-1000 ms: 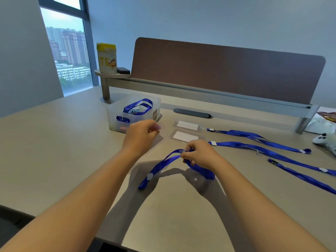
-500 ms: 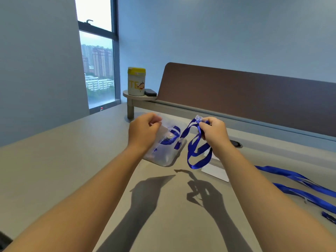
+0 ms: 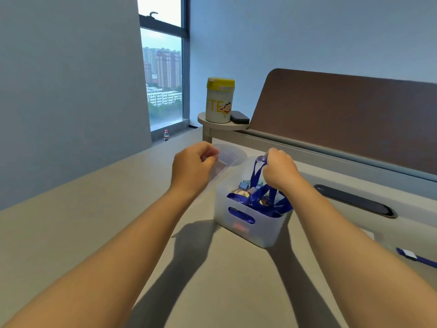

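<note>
Left hand (image 3: 192, 168): thumb and forefinger pinch one edge of a clear badge sleeve (image 3: 227, 159), the other fingers curled. The sleeve is in the air, above the 11 o'clock corner of the bin.

Right hand (image 3: 281, 172): fingers closed round the top end of a blue lanyard (image 3: 257, 176), at 3 o'clock of the sleeve. Whether the two touch cannot be told.

The lanyard loop hangs down into the translucent bin (image 3: 248, 229), which stands on the table (image 3: 71, 233) below both hands.

Bin contents: coiled blue lanyards, small blue clips, and other bits too small to tell.

At 12 o'clock of the bin, a raised shelf (image 3: 224, 125) carries a yellow-lidded canister (image 3: 218, 100) and a black case (image 3: 239, 117).

A second lanyard end (image 3: 416, 258) lies on the table at 4 o'clock of the bin.
</note>
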The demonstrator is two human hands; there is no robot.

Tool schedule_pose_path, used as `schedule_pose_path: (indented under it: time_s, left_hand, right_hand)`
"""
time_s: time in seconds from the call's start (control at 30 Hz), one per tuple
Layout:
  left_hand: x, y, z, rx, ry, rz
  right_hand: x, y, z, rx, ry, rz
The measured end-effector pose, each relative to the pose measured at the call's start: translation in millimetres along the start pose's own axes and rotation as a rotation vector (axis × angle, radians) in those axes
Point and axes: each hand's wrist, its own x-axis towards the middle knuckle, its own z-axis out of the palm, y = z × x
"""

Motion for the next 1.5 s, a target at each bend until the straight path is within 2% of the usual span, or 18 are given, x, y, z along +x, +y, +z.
schedule_pose_path:
  time_s: [0.07, 0.17, 0.23, 0.37, 0.5, 0.67, 0.8, 1.13, 1.3, 1.5]
  left_hand:
    - [4, -6, 2, 0.011, -0.001, 0.005]
    - [6, -9, 8, 0.012, -0.015, 0.021]
    - [4, -7, 10, 0.002, -0.036, 0.030]
    - [-8, 9, 11, -0.018, -0.058, 0.060]
    - [-32, 38, 15, -0.054, -0.074, 0.112]
    - [-80, 85, 31, -0.164, -0.116, 0.195]
    - [-134, 121, 56, -0.263, -0.180, 0.259]
    - [-243, 198, 147, -0.307, -0.398, 0.422]
    - [-264, 228, 189, -0.311, -0.479, 0.469]
    - [-271, 236, 218, -0.311, -0.497, 0.460]
  right_hand:
    - [8, -3, 13, -0.007, -0.010, -0.051]
    - [9, 1, 30, 0.008, -0.221, -0.075]
    - [6, 7, 27, 0.071, -0.297, -0.064]
    - [-17, 20, 0, 0.241, -0.133, -0.079]
    - [-60, 41, -32, 0.487, -0.004, -0.018]
    - [-124, 86, -71, 0.592, 0.104, 0.053]
    - [-182, 137, -91, 0.580, 0.175, 0.124]
    - [-294, 273, -108, 0.433, 0.254, 0.432]
    - [-307, 338, -109, 0.299, 0.259, 0.577]
    - [-293, 380, -86, 0.096, 0.158, 0.643]
